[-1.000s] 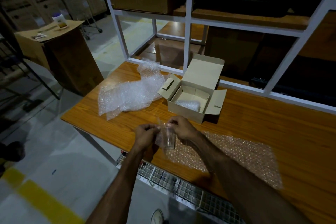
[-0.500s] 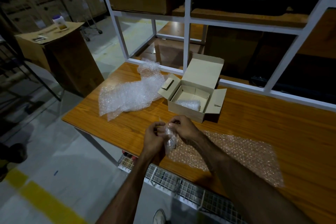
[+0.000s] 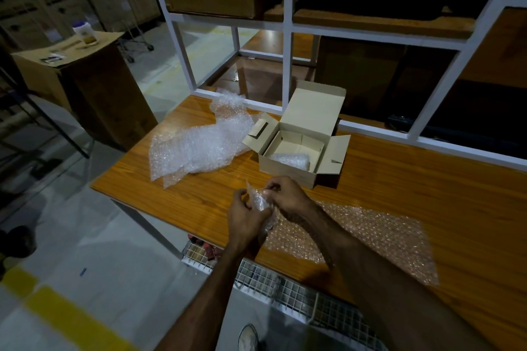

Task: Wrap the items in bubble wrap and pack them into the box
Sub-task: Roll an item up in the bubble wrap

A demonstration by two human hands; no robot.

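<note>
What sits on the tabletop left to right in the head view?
Loose bubble wrap pile → left hand → part-wrapped item pinched between both hands → right hand. Farther back: open cardboard box. Far right: flat bubble wrap sheet.

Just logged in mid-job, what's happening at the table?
A person is wrapping a small item in bubble wrap, left hand and right hand both gripping it above the table edge. One wrapped bundle already lies in the open box. Spare wrap lies left of it.
</note>
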